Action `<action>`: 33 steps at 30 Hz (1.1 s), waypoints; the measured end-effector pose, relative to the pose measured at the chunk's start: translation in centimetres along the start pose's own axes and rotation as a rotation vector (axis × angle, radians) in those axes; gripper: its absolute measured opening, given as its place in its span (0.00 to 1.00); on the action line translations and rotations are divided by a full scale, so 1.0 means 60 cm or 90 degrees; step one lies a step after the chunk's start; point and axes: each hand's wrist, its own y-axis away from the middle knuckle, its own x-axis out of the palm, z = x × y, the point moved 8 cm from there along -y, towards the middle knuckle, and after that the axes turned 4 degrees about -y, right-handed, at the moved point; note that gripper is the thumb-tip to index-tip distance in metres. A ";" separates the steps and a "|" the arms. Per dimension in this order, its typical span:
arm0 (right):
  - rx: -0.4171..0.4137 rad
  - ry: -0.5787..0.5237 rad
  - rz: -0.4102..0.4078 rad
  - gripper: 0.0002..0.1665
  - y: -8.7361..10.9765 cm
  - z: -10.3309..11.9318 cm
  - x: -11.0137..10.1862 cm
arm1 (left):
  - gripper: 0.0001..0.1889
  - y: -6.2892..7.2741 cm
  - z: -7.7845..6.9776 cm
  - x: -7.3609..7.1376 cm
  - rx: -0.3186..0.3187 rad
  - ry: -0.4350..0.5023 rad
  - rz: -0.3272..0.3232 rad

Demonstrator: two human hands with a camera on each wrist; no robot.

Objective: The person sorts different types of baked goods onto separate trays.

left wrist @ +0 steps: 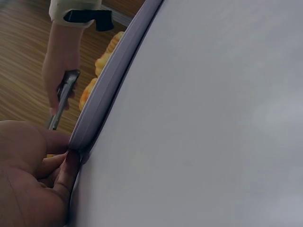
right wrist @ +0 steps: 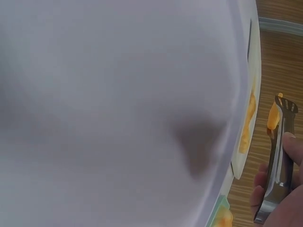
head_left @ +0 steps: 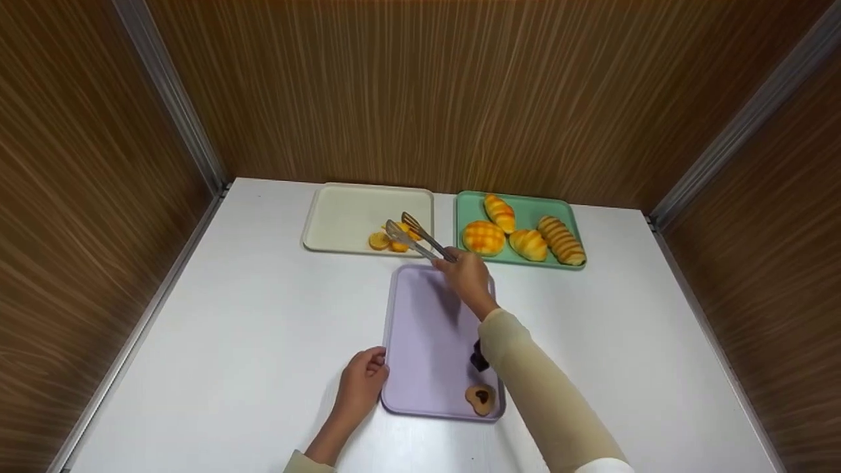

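My right hand (head_left: 468,276) grips a pair of metal tongs (right wrist: 280,165) above the far end of the purple tray (head_left: 427,355). The tongs' two spread heads reach over the near right corner of the cream tray (head_left: 355,210), where small orange pieces (head_left: 379,241) lie in a cluster. In the right wrist view an orange piece (right wrist: 274,116) shows between the heads; I cannot tell whether they squeeze it. My left hand (head_left: 360,384) pinches the purple tray's left rim between thumb and fingers. A brown cookie with a dark heart centre (head_left: 481,399) lies in that tray's near right corner.
A green tray (head_left: 532,203) stands at the back right with several breads, among them a round checked bun (head_left: 484,238) and a long striped loaf (head_left: 562,240). Wood-grain panels (head_left: 420,98) wall in the white table (head_left: 263,315) at the back and sides.
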 end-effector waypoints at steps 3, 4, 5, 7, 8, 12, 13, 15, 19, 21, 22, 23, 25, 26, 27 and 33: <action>0.004 -0.001 0.003 0.23 -0.007 0.004 0.018 | 0.16 0.000 0.001 0.001 0.003 -0.001 -0.008; 0.004 -0.001 0.004 0.23 -0.009 0.005 0.025 | 0.16 0.001 0.001 0.000 0.004 -0.001 -0.010; 0.004 0.000 0.002 0.23 -0.011 0.007 0.030 | 0.16 0.000 0.001 0.000 0.005 0.000 -0.011; 0.008 0.001 -0.007 0.22 -0.015 0.009 0.038 | 0.16 0.001 0.000 -0.001 0.013 0.004 -0.013; 0.009 0.003 -0.010 0.22 -0.017 0.010 0.042 | 0.16 0.001 0.000 -0.002 0.010 0.006 -0.013; 0.000 0.012 -0.014 0.21 -0.024 0.018 0.051 | 0.16 0.001 -0.001 -0.003 0.018 0.013 -0.017; -0.004 0.014 -0.013 0.20 -0.026 0.020 0.053 | 0.16 0.001 -0.001 -0.003 0.015 0.014 -0.017; -0.009 0.018 -0.012 0.19 -0.031 0.024 0.056 | 0.16 0.002 -0.001 -0.003 0.017 0.015 -0.016; 0.008 0.010 -0.008 0.22 -0.040 0.022 0.059 | 0.16 0.002 -0.003 -0.002 0.023 0.014 -0.012; 0.018 -0.001 -0.002 0.24 -0.042 0.017 0.060 | 0.16 0.002 -0.004 0.000 0.028 0.009 -0.011; 0.020 -0.008 0.001 0.25 -0.042 0.015 0.060 | 0.16 0.002 -0.004 0.000 0.029 0.008 -0.011; 0.016 -0.009 0.003 0.25 -0.042 0.015 0.060 | 0.16 0.002 -0.004 0.000 0.028 0.007 -0.010; 0.005 -0.014 0.004 0.26 -0.041 0.014 0.060 | 0.16 0.003 -0.005 -0.001 0.033 0.006 -0.011; 0.001 -0.017 0.002 0.26 -0.040 0.013 0.059 | 0.16 0.003 -0.005 -0.001 0.033 0.004 -0.011; -0.003 -0.017 -0.002 0.26 -0.040 0.013 0.058 | 0.16 0.003 -0.006 -0.001 0.034 0.006 -0.011; -0.003 -0.051 0.004 0.29 -0.032 0.015 0.047 | 0.16 0.003 -0.006 -0.003 0.032 0.011 -0.013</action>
